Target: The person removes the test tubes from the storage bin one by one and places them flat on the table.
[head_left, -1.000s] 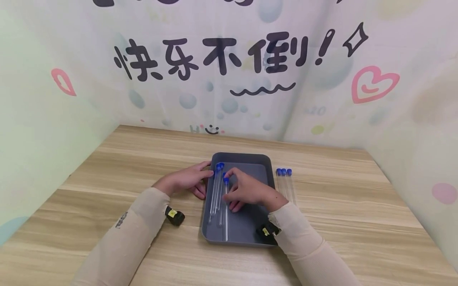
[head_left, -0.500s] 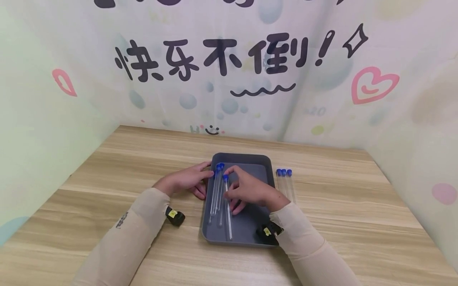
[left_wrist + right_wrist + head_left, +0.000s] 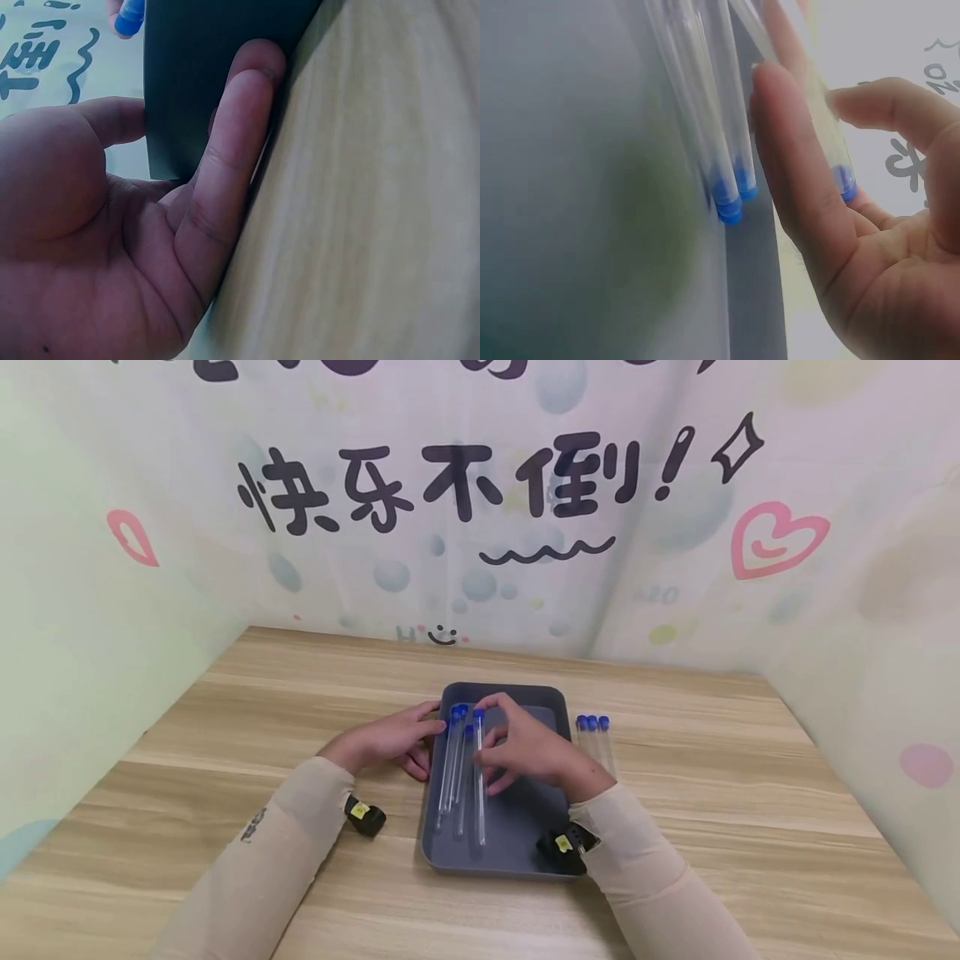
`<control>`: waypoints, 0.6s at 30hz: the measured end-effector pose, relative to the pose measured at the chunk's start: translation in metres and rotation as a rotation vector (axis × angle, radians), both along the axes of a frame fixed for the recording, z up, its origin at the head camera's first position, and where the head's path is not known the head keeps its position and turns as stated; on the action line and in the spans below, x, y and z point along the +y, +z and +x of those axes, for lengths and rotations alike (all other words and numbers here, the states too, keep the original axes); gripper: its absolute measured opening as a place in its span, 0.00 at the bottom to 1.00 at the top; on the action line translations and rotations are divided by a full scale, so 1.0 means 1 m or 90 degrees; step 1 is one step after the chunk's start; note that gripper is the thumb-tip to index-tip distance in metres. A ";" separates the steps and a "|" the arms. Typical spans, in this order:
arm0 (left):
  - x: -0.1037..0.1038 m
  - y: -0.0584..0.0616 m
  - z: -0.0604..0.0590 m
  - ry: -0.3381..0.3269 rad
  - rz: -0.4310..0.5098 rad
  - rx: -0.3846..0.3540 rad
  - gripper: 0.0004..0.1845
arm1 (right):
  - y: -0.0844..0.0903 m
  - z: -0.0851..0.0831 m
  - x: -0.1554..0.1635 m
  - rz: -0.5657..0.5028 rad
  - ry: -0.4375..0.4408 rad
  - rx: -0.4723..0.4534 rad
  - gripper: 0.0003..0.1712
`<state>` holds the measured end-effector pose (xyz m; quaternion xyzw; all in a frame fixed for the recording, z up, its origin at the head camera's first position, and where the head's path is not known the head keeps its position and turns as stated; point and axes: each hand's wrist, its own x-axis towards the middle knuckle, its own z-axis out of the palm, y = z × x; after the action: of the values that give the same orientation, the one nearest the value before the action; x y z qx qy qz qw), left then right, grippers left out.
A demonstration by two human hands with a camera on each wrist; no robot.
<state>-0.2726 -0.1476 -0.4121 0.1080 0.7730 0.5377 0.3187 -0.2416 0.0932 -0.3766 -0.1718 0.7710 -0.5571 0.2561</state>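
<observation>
My right hand (image 3: 528, 747) pinches a clear test tube (image 3: 481, 802) with a blue cap between thumb and fingers, its capped end toward the back. In the right wrist view that tube's cap (image 3: 844, 182) shows past the fingers. Beneath it stands a dark grey tray (image 3: 525, 843), where several more blue-capped test tubes (image 3: 452, 768) lie lengthwise along the left side. At the tray's left wall, my left hand (image 3: 390, 739) grips it, thumb over the rim. The left wrist view shows its fingers (image 3: 232, 142) low against the outer wall, near the tabletop.
Three blue-capped test tubes (image 3: 592, 724) lie side by side on the wooden table (image 3: 712, 777), just right of the tray, partly hidden by the right forearm. A printed cloth backdrop (image 3: 480, 527) rises behind the table. Pale panels stand at both sides.
My right hand has lifted the pinched test tube, moving it slightly right and away from the others; another tube's cap now shows beside it. The left hand stays at the tray's wall.
</observation>
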 end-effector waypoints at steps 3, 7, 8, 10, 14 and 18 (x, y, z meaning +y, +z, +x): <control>0.000 0.000 0.000 0.001 0.002 0.003 0.32 | 0.004 0.001 0.001 0.000 -0.012 0.018 0.42; 0.000 0.000 0.000 -0.002 0.002 0.008 0.32 | 0.011 0.003 0.004 -0.002 -0.035 0.039 0.41; 0.000 0.000 0.000 -0.004 0.002 0.009 0.32 | 0.014 0.004 0.006 -0.003 -0.041 0.046 0.41; 0.001 0.000 0.001 -0.005 0.002 0.010 0.32 | 0.019 0.005 0.009 -0.009 -0.053 0.054 0.41; 0.001 -0.001 0.001 -0.001 0.000 0.013 0.31 | 0.028 0.008 0.017 -0.041 -0.071 0.065 0.41; 0.001 -0.001 0.001 0.001 0.003 0.017 0.32 | 0.034 0.012 0.024 -0.069 -0.076 0.065 0.42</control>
<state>-0.2713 -0.1468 -0.4133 0.1152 0.7763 0.5381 0.3073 -0.2295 0.1169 -0.3423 -0.1677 0.7609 -0.6024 0.1733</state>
